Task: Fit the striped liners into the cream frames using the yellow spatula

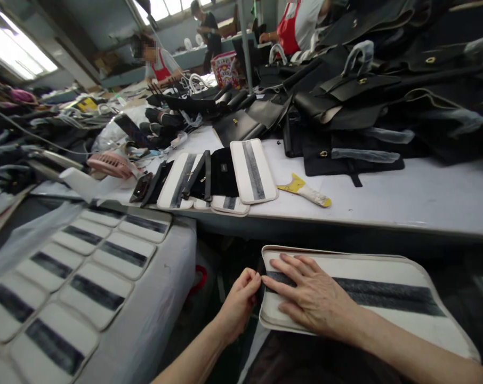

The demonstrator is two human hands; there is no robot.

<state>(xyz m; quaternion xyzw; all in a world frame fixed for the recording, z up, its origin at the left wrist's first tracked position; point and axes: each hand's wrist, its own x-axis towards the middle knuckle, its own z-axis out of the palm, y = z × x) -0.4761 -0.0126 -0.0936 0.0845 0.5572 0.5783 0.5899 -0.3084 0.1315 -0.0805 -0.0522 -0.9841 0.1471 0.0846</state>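
Note:
A white padded panel (385,320) with a dark strip along its middle lies low in front of me, below the table edge. My right hand (311,296) rests flat on its left part, fingers spread over the strip. My left hand (241,298) pinches the panel's left edge with closed fingers, where a black piece seems to sit at the edge.
Similar striped panels (89,266) lie in rows on a white surface at left. On the table (405,197) are more panels (253,170), black leather pieces, a yellow-handled scraper (303,190), a pink fan (111,164) and piled black bags (377,85). Other people work at the far end.

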